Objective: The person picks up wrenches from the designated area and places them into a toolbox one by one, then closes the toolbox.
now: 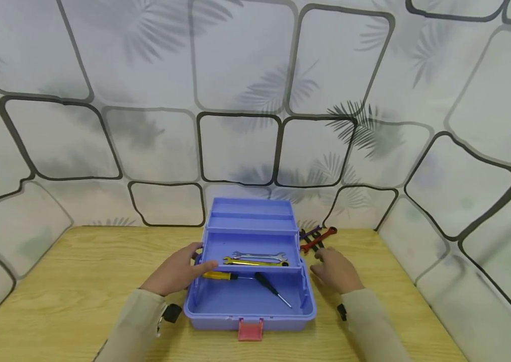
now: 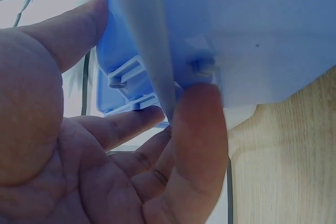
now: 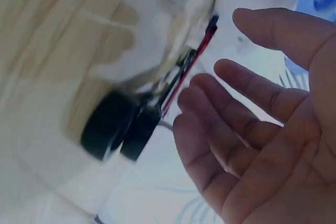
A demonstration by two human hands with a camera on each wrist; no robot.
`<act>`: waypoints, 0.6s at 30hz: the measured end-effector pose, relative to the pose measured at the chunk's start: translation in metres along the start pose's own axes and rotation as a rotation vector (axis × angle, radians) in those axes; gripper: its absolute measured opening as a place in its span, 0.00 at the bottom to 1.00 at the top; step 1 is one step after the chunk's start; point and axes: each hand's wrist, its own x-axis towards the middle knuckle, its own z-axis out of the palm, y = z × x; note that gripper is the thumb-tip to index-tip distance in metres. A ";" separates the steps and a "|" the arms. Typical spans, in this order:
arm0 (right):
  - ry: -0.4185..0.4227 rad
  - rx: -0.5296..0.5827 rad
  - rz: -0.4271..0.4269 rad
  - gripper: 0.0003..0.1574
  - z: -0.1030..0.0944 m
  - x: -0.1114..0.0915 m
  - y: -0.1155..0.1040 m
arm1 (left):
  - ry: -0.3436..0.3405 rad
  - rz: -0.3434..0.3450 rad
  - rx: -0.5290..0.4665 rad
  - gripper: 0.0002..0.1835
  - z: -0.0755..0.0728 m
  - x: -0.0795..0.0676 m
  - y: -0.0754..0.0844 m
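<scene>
A blue-purple toolbox [image 1: 210, 299] stands open. My left hand [image 1: 176, 271] grips its left side, the thumb over the tray's edge and the other fingers around the side; the left wrist view shows this hand [image 2: 121, 145] close up. A silver wrench [image 1: 260, 256] and a yellow wrench [image 1: 255, 263] lie in the tray. Below are a yellow-handled screwdriver [image 1: 217, 275] and a black-handled screwdriver [image 1: 268, 284]. My right hand [image 1: 338, 270], fingers loosely bent and holding nothing, is beside a red wrench [image 1: 323, 239] and dark tools; the right wrist view shows thick black handles [image 3: 107, 124], blurred.
The toolbox rests on a wooden table [image 1: 79, 286], its pink latch [image 1: 250, 330] hanging at the front. A patterned curtain-like wall [image 1: 242, 146] closes off the back and both sides.
</scene>
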 end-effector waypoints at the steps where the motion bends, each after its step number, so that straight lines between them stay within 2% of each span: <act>1: -0.013 -0.010 0.000 0.20 0.001 0.002 -0.002 | 0.001 -0.003 0.001 0.44 0.000 0.000 0.000; 7: -0.059 -0.040 -0.011 0.27 0.005 0.014 -0.010 | 0.003 -0.007 0.002 0.44 0.002 0.001 -0.001; 13: -0.084 -0.024 -0.027 0.39 0.008 0.028 -0.013 | 0.009 0.002 -0.005 0.45 0.002 0.002 -0.003; 18: -0.109 -0.040 -0.018 0.35 0.013 0.040 -0.013 | 0.008 0.001 -0.022 0.45 0.002 0.002 -0.004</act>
